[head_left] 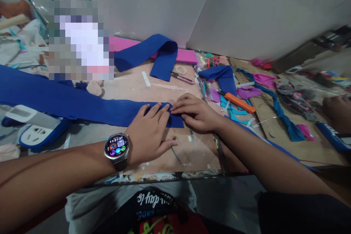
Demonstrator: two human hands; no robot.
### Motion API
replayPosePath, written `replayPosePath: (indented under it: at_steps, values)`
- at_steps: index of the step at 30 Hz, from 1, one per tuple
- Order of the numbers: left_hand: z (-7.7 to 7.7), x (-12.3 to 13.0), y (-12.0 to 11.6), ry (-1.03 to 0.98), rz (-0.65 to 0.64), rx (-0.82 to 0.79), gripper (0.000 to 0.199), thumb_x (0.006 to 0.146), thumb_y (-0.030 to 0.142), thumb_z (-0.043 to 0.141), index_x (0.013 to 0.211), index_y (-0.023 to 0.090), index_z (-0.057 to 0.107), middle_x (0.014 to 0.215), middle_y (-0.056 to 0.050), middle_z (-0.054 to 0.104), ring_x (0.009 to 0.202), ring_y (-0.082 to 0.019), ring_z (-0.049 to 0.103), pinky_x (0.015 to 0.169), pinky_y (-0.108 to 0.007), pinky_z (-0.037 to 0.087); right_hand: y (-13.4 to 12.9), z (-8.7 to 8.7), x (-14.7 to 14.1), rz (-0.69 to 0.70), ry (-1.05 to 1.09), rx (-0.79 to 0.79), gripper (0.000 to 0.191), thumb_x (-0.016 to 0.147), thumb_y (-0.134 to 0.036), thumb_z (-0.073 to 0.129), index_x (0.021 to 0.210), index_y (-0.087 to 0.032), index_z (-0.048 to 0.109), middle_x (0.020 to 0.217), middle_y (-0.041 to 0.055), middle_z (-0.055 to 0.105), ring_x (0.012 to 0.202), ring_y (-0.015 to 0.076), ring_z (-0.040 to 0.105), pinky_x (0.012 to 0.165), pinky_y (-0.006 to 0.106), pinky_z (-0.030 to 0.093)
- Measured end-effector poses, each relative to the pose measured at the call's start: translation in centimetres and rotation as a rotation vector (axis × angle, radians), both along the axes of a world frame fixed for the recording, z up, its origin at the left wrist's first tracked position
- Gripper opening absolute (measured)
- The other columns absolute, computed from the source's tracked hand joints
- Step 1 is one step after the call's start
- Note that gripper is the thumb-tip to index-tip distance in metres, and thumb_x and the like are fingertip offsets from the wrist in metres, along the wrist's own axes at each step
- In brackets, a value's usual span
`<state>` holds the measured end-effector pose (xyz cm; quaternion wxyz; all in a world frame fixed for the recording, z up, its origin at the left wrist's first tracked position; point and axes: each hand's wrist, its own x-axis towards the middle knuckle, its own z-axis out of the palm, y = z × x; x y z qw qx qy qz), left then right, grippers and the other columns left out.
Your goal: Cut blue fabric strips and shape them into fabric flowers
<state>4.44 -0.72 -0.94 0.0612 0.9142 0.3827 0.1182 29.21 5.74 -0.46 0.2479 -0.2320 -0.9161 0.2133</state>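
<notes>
A long blue crepe paper strip runs in from the left and ends under my hands, where its end looks folded over. My left hand lies palm down on it, fingers spread over the paper and thumb stretched out on the board. A watch is on that wrist. Against the strip's end, my right hand has its fingers pressed together on the paper at the fold. Whatever lies beneath those fingertips is hidden.
Behind lie another blue strip, pink sheets, a tape roll and small snips. An orange box cutter rests among scraps at right. A socket block is at left. Another person's hand shows far right.
</notes>
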Motion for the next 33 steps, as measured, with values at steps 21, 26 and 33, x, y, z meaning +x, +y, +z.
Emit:
replayPosePath:
  at_steps: [21, 26, 33]
  values:
    - [0.75, 0.08, 0.33, -0.008, -0.054, 0.039, 0.061, 0.100, 0.065, 0.044, 0.128, 0.014, 0.061, 0.145, -0.018, 0.061, 0.134, -0.040, 0.052, 0.111, -0.060, 0.035, -0.13, -0.15, 0.14, -0.108, 0.010, -0.089, 0.031, 0.075, 0.000, 0.056, 0.094, -0.024, 0.063, 0.110, 0.0066, 0.073, 0.112, 0.0265, 0.061, 0.098, 0.046, 0.054]
    - [0.68, 0.12, 0.40, -0.012, -0.051, 0.043, 0.063, 0.101, 0.065, 0.044, 0.133, 0.013, 0.060, 0.144, -0.018, 0.062, 0.133, -0.039, 0.053, 0.111, -0.060, 0.035, 0.00, -0.16, 0.18, -0.124, -0.016, -0.070, 0.034, 0.076, 0.000, 0.056, 0.099, -0.024, 0.064, 0.112, 0.0060, 0.074, 0.114, 0.0268, 0.059, 0.100, 0.048, 0.052]
    - [0.48, -0.14, 0.58, -0.045, -0.047, 0.046, 0.067, 0.101, 0.063, 0.045, 0.139, 0.009, 0.057, 0.146, -0.020, 0.061, 0.134, -0.038, 0.053, 0.113, -0.059, 0.034, 0.03, -0.18, 0.25, -0.128, -0.020, -0.072, 0.033, 0.078, 0.000, 0.055, 0.099, -0.024, 0.066, 0.114, 0.0057, 0.076, 0.116, 0.0264, 0.059, 0.102, 0.048, 0.052]
